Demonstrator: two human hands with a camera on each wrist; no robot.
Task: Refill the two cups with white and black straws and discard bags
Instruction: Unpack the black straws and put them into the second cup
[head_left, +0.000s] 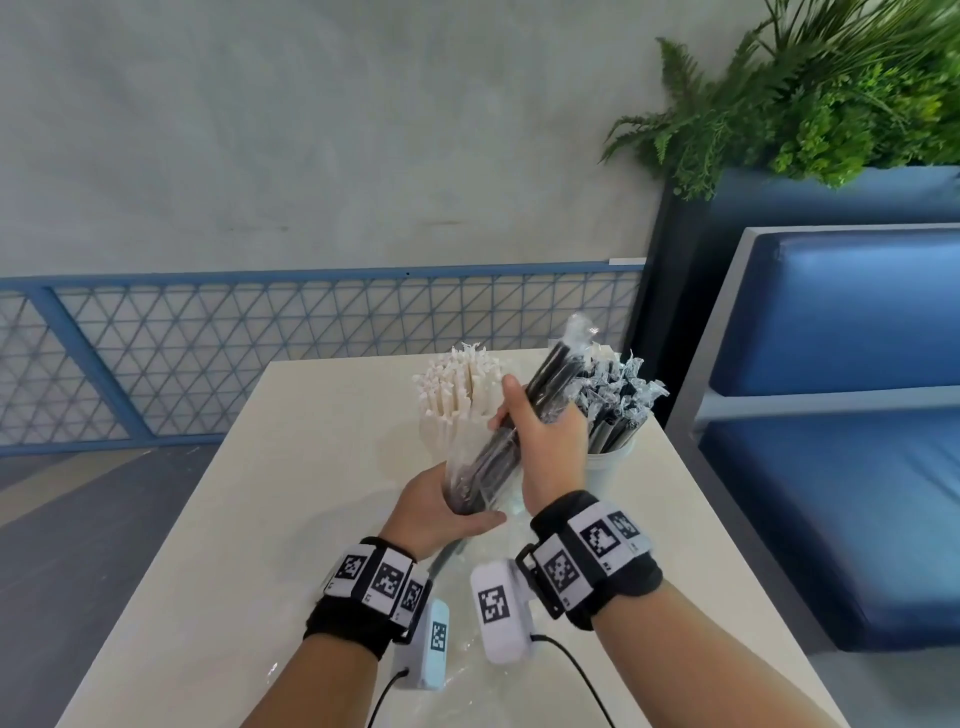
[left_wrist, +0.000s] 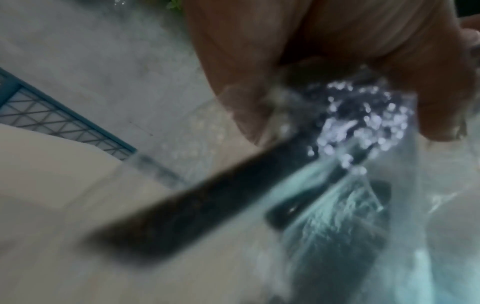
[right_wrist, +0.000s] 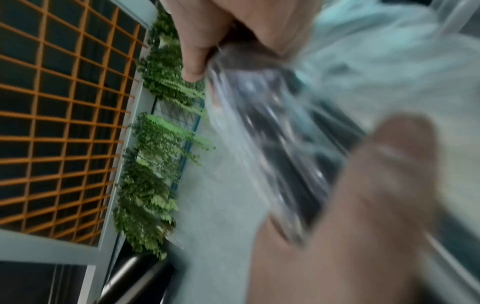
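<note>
2 hands hold 1 clear bag of black straws (head_left: 524, 415) above the table (head_left: 218, 545), tilted so that its far end points up and to the right, over the right cup. The left hand (head_left: 441, 512) is curled around the lower end of the bag, with the thumb across the front, and the left wrist view, although blurred, shows the crinkled plastic gathered under the fingers and 1 dark straw sticking out below. The right hand (head_left: 545, 441) grips the middle of the bag, fingers wrapped around it and thumb lying along its left side; the right wrist view confirms this grip, also with blur. Behind the hands stand the 2 cups: the left cup with white straws (head_left: 457, 395) looks already full, and the right cup (head_left: 610, 462) holds many black straws (head_left: 618, 405) in their thin wrappers. I judge that the white part is finished and the step in hand is to empty this bag of black straws into the right cup. Whether the bag is already open at 1 end I cannot tell with certainty, but the straw that pokes out near the left hand suggests the lower end is open. The next move probably calls for turning the open end toward the right cup and sliding the straws out together, with care that loose straws do not fall on the table. After that the empty bag must go to the trash, which is not in view.
</note>
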